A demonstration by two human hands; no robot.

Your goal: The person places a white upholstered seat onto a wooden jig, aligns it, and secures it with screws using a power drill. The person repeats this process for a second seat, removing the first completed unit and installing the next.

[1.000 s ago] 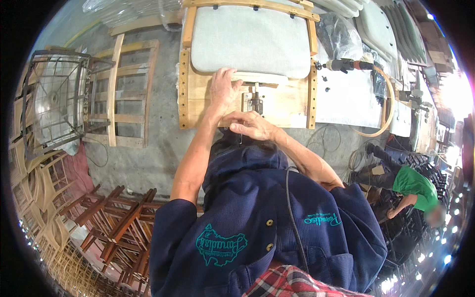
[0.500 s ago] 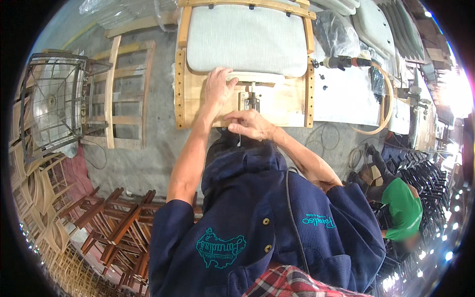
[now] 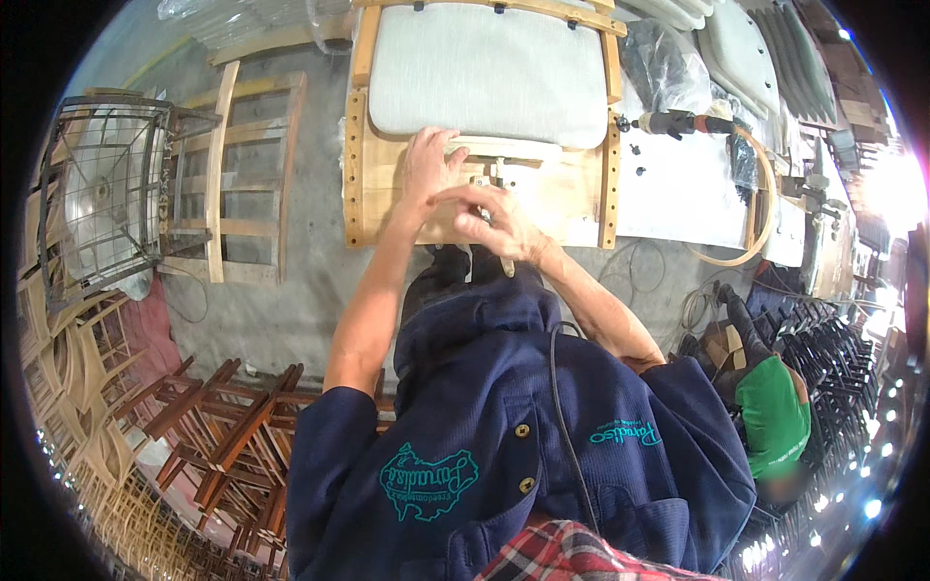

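Strong white light point(image 3: 899, 184) is shining in from the far right, and it is washing out the things there. Little bright dots point(image 3: 874, 507) are sparkling low on both sides. The grey pad point(image 3: 486, 73) is looking pale. The wire cage point(image 3: 158, 184) is looking bent near the round edge, and black is filling the corners. A worker's head point(image 3: 783, 484) is looking blurry.

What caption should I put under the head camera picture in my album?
Left hand at a pale strip beside a grey pad, right hand over a metal clamp on a wooden board.
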